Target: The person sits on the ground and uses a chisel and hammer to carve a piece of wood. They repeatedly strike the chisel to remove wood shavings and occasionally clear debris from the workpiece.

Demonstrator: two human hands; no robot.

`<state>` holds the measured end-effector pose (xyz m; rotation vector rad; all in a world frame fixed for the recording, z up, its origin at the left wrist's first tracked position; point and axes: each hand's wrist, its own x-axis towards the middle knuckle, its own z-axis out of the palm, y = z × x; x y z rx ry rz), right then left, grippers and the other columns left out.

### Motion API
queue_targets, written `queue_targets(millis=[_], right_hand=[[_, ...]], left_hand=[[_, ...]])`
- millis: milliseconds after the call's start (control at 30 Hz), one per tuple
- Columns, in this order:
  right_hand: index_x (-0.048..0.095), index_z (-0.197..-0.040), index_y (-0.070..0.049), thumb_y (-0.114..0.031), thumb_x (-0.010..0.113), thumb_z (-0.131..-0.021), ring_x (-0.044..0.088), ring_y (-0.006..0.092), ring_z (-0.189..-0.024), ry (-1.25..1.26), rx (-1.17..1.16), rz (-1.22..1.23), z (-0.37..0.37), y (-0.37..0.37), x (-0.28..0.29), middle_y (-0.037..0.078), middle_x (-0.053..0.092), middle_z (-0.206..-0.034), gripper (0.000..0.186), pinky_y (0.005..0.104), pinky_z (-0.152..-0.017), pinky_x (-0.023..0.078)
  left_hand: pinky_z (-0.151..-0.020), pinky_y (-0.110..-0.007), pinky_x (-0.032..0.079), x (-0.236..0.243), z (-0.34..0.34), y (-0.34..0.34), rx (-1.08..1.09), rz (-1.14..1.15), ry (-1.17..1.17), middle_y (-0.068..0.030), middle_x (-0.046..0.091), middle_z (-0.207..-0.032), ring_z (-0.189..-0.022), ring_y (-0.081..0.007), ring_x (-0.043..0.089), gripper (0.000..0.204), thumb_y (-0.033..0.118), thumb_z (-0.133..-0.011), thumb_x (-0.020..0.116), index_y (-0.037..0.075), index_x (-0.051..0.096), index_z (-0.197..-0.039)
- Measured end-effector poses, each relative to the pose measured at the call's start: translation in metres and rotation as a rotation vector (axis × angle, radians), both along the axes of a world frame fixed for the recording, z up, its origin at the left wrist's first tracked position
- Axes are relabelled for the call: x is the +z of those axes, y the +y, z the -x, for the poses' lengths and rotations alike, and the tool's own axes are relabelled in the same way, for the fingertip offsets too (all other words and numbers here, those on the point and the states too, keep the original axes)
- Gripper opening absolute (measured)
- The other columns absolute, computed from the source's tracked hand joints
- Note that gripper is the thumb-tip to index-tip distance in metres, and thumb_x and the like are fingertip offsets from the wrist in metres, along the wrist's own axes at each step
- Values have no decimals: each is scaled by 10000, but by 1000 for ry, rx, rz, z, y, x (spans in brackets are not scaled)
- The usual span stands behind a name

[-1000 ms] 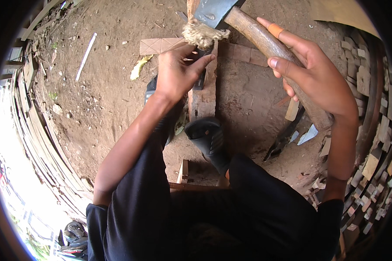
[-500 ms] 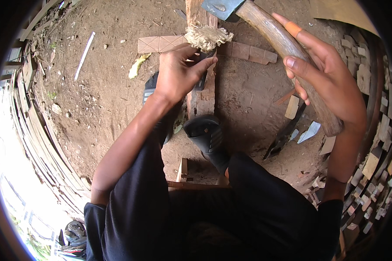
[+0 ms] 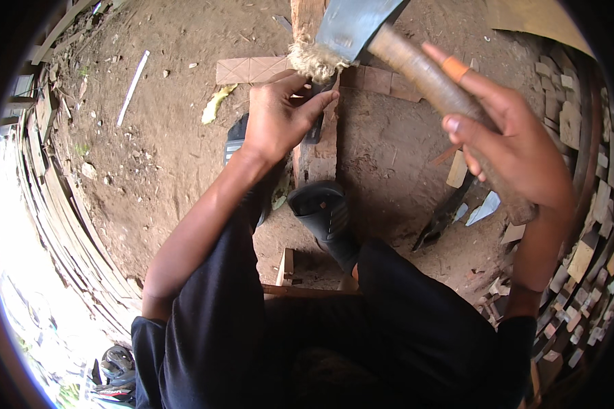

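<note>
My left hand (image 3: 280, 112) is closed around an upright chisel whose pale top (image 3: 314, 63) is frayed into fibres. Its dark lower part (image 3: 312, 129) shows below my fingers, over a rough wooden beam (image 3: 315, 167). In my right hand (image 3: 508, 133), fingers wrapped round the wooden handle, is an axe (image 3: 358, 27) with a broad blue-grey head. That head is at the frayed top, at its right side. Hidden behind my left hand is the chisel's middle.
A marked wooden strip (image 3: 252, 69) lies crosswise at the beam. My sandalled foot (image 3: 320, 211) is at the beam's near end. Wood offcuts (image 3: 580, 259) are heaped on the right, boards (image 3: 68, 225) along the left. A dark blade-like piece (image 3: 443, 215) lies on the dirt.
The axe head has swung down and tilted, from above and right of the chisel to its frayed top. My left hand and the chisel have hardly moved.
</note>
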<state>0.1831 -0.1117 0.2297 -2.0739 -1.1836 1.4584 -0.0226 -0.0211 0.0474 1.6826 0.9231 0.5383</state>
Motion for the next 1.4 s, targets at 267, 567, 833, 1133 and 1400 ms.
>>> queue_targets(millis=[267,567,833,1133,1400], right_hand=[[326,-1497,-98,-128,540,-967,462,43,-479,28,-25,-85,-5,11,-1,16,523,-768,572,190,-446,420],[322,-1497,-98,-150,545,-971,476,46,-496,76,-46,14,-8,16,-20,9,514,-763,574,196,-437,431],[320,-1496,-91,-152,544,-975,477,46,-494,116,-4,9,-8,10,-23,14,522,-767,571,189,-435,434],[326,-1494,-89,-141,542,-973,484,51,-502,-22,-125,-103,2,13,-21,16,524,-779,566,195,-458,430],[321,-1499,-99,-132,537,-970,479,45,-503,97,-31,12,-5,12,-29,13,527,-780,572,194,-469,435]], left_hand=[[-559,-295,498,5,0,6,-6,16,118,-155,677,-694,-617,-100,610,302,200,-800,785,-76,660,-796],[-573,-301,496,-6,-1,7,14,40,68,-158,681,-705,-624,-107,613,294,203,-809,772,-69,661,-804],[-582,-280,474,1,-5,7,-12,52,107,-91,658,-715,-643,-69,552,303,204,-815,786,-62,646,-780],[-587,-321,505,-3,-4,7,-12,9,104,-182,676,-712,-637,-148,646,296,212,-807,770,-64,667,-828],[-556,-294,478,-11,0,3,-25,18,165,-103,683,-709,-612,-73,579,313,247,-798,793,-36,661,-783]])
